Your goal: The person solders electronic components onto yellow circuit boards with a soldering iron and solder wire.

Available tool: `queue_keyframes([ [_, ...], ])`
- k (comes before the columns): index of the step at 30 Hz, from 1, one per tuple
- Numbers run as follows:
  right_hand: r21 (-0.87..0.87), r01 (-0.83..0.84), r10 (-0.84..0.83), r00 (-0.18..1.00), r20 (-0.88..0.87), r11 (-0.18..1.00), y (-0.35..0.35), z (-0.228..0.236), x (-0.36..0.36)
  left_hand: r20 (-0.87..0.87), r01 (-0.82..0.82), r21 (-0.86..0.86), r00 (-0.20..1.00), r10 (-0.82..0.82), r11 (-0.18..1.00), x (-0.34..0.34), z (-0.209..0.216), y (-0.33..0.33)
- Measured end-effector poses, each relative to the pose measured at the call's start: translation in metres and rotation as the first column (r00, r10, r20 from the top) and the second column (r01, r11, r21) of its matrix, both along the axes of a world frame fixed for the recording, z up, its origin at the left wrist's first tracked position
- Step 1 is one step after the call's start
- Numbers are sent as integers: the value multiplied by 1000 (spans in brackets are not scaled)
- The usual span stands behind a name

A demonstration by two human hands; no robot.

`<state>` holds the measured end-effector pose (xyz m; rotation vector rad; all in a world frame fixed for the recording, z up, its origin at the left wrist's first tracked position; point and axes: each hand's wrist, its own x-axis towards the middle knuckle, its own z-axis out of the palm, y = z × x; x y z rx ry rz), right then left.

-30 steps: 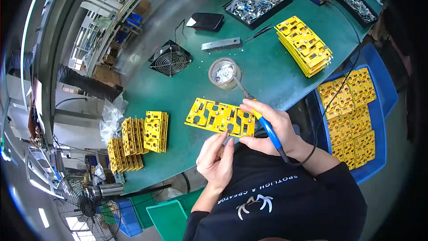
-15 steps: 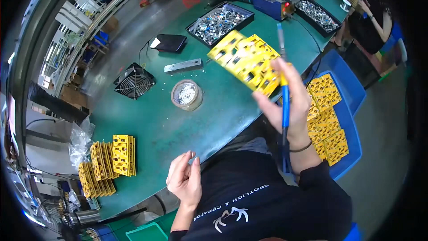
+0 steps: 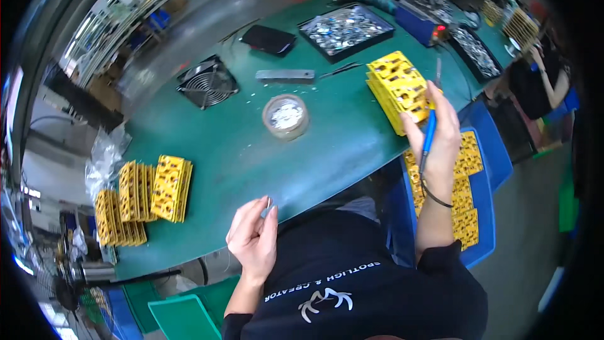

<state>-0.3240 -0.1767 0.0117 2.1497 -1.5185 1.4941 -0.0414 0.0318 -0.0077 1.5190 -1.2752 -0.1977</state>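
Gripping a soldering iron (image 3: 430, 131) by its blue handle, the right hand (image 3: 444, 143) reached to the stack of yellow boards (image 3: 396, 82) near the right edge of the green table (image 3: 314, 173). Its thumb and forefinger were spread apart against the near end of that stack, while the iron's tip pointed up and away beside the boards. Near the table's front edge, the left hand (image 3: 253, 242) had its thumb and fingertips pressed together, pinching what looked like a small grey piece (image 3: 266, 211), too small to make out clearly.

Between the hands and farther back stood a round pot (image 3: 292, 133) with white bits inside. Behind it lay a metal bar (image 3: 285, 76), with tweezers (image 3: 341, 70) just beside its right end. A dark flat device (image 3: 268, 39) and a black tray (image 3: 363, 49) of small metal parts sat beyond them. To the left were a square black fan (image 3: 211, 85) and more yellow boards (image 3: 170, 187) in upright bundles. At the right, below the table, a blue crate (image 3: 486, 223) held further yellow boards.
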Motion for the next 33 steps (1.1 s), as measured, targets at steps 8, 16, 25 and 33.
queue_keyframes([
  [8, 9, -47, 44, 975, 218, 999, 7, -2, -2, 145, -362, -99, 917, 373, 927, 65, 7, 13],
  [16, 67, -488, 470, 864, 182, 870, 48, -19, 66, 583, -505, -24, 694, 422, 863, 148, 19, 49],
  [25, 118, -711, 705, 703, 96, 693, 92, -22, 128, 550, -463, 358, 806, 218, 811, 199, 39, 46],
  [33, 173, -730, 729, 680, 83, 661, 98, -26, 131, 531, -552, 82, 729, 432, 830, 176, 39, 42],
])
